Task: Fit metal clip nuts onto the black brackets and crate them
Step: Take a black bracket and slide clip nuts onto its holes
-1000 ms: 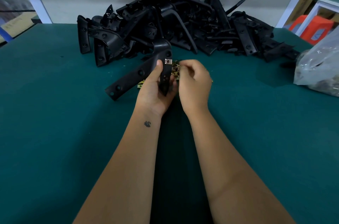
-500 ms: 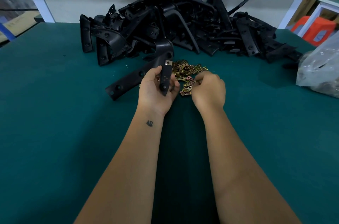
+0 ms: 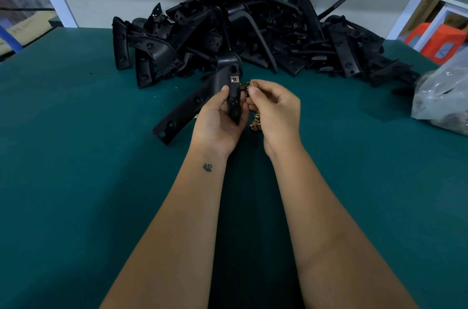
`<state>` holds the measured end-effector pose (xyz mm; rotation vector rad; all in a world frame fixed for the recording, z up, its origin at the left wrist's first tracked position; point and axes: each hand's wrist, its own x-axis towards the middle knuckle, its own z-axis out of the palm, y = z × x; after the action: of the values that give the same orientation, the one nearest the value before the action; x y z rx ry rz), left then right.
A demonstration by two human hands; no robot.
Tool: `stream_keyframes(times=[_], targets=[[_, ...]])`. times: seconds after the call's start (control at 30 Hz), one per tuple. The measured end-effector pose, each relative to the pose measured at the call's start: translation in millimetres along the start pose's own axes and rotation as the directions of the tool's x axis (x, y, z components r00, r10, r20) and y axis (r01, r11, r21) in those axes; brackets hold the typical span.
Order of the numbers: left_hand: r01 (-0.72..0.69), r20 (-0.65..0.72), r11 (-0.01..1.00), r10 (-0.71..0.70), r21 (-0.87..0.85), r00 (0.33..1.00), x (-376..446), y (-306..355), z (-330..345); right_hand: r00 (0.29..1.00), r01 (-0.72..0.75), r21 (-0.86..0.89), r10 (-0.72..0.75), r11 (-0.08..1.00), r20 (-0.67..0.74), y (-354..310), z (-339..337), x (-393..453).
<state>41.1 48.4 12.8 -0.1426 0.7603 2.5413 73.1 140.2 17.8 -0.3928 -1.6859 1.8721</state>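
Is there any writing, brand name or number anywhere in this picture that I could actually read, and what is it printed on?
No text here can be read.
Cardboard box at the far left: faint dark print, too blurred to read.
Tattoo on the left wrist: a small picture, not lettering.
Bracket in the left hand, black pile, plastic bag: no lettering visible.

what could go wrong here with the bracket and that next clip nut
1. The left hand grips the bracket only at its lower end, so pushing on a nut could twist it.
2. The right hand pinches something small beside the bracket; a fumbled nut would fall into the loose clip nuts on the green mat.
3. The fitted nut sits at the edge and might be knocked askew.
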Motion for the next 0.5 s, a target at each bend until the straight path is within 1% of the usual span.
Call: stream_keyframes(times=[0.13, 0.23, 0.4, 0.5], targets=[[-0.003, 0.006, 0.998, 0.003, 0.057, 1.0, -2.0, 0.5, 0.5, 0.999, -0.025, 0.048, 0.023, 0.999, 0.039, -0.9, -2.4, 0.0], [-0.034, 0.027, 0.992, 0.031, 0.121, 0.999, -2.9, 0.3, 0.8, 0.998, -0.039, 0.072, 0.035, 0.997, 0.048, -1.7, -3.4, 0.3], [-0.092, -0.009, 0.987, 0.094, 0.129, 0.996, -5.5, 0.0, 4.3, 0.997, -0.038, 0.053, 0.035, 0.998, 0.065, -1.6, -5.1, 0.6], [-0.103, 0.005, 0.983, 0.103, 0.151, 0.995, -5.5, -1.0, 5.9, 0.997, 0.0, 0.045, -0.003, 0.999, 0.073, -1.1, -5.4, 0.4]])
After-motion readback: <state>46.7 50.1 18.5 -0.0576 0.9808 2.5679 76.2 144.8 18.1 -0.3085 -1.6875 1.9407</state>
